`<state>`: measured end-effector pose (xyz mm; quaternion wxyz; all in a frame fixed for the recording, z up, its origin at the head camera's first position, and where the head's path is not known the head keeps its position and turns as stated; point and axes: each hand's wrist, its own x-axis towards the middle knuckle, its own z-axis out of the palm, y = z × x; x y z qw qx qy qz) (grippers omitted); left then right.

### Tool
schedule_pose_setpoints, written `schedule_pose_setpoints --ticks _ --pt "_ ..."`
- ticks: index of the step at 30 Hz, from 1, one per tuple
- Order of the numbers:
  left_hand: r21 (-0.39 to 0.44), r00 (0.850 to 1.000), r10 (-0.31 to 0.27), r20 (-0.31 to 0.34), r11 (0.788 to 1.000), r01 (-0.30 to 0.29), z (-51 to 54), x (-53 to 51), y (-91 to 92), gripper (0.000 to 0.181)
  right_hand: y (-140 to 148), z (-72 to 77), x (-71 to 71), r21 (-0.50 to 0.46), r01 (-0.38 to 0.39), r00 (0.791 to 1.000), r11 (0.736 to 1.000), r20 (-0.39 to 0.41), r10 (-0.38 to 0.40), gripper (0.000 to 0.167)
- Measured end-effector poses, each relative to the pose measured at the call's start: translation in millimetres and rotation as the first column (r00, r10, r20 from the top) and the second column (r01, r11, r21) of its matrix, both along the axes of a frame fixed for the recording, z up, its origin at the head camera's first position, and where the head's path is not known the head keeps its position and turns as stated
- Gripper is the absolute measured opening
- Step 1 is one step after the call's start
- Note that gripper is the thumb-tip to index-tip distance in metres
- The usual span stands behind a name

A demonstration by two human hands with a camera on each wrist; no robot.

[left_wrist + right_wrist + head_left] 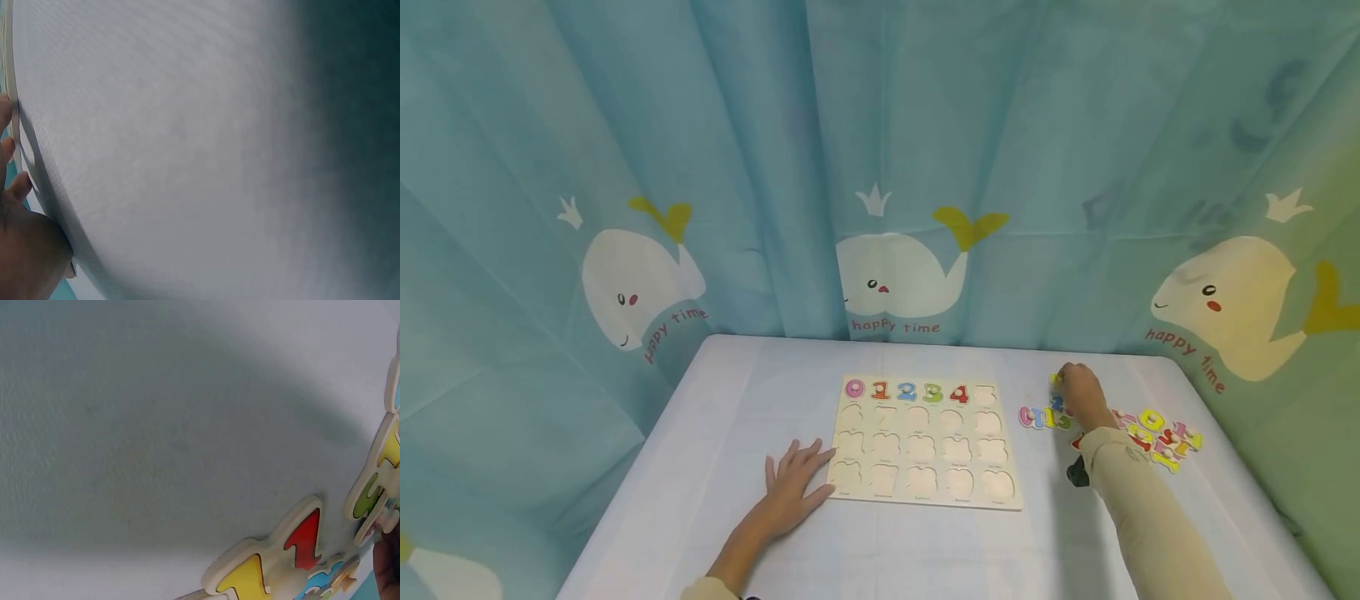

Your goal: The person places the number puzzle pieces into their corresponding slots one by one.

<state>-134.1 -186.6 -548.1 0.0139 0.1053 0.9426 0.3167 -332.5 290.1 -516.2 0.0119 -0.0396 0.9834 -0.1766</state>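
Note:
A wooden number puzzle board [922, 503] lies on the table, with pieces 0, 1, 2, 3 and 4 seated along its top row and the other recesses bare. My left hand [793, 492] rests on the table at the board's left edge, fingers spread, fingertips touching the edge. To the right of the board, my right hand [1082, 396] reaches into loose number pieces. Its curled fingers appear to pinch a yellowish number puzzle piece [1056, 380], partly hidden by the hand. In the right wrist view, fingers [389, 565] show at the right edge beside knobbed pieces.
Loose number pieces [1150, 421] lie piled and overlapping right of my right forearm. More pieces [1033, 417] lie left of that hand. A small dark object [1078, 473] shows by the right wrist. A whale-print curtain [895, 167] hangs behind the white table [760, 367].

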Motion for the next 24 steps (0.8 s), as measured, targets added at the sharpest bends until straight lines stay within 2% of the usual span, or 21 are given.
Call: schedule_pose_setpoints --ticks 8,12,15,21,24 --pt "-0.009 1.0 0.002 -0.008 1.0 -0.002 3.8 -4.4 1.8 0.05 1 -1.0 -0.7 -0.041 0.016 1.0 0.999 0.002 -0.016 0.022" --pt "-0.015 1.0 0.007 0.0 1.0 -0.007 4.1 -5.1 2.4 0.05 -1 0.2 -0.3 -0.082 0.017 0.999 0.996 -0.026 -0.02 0.022" --pt "-0.015 1.0 0.005 0.0 1.0 -0.005 2.8 -4.0 2.6 0.05 -6 -0.7 -1.2 -0.096 0.001 0.997 0.995 -0.074 -0.008 0.02" --pt "-0.006 1.0 0.005 0.019 1.0 -0.005 2.3 0.0 2.1 0.05 -20 -0.3 -1.2 -0.109 -0.036 0.994 0.993 -0.105 0.024 0.016" --pt "-0.002 1.0 0.008 0.02 1.0 -0.008 3.1 -1.6 1.3 0.05 -27 2.2 -2.8 -0.121 -0.062 0.991 0.991 -0.127 0.047 0.015"
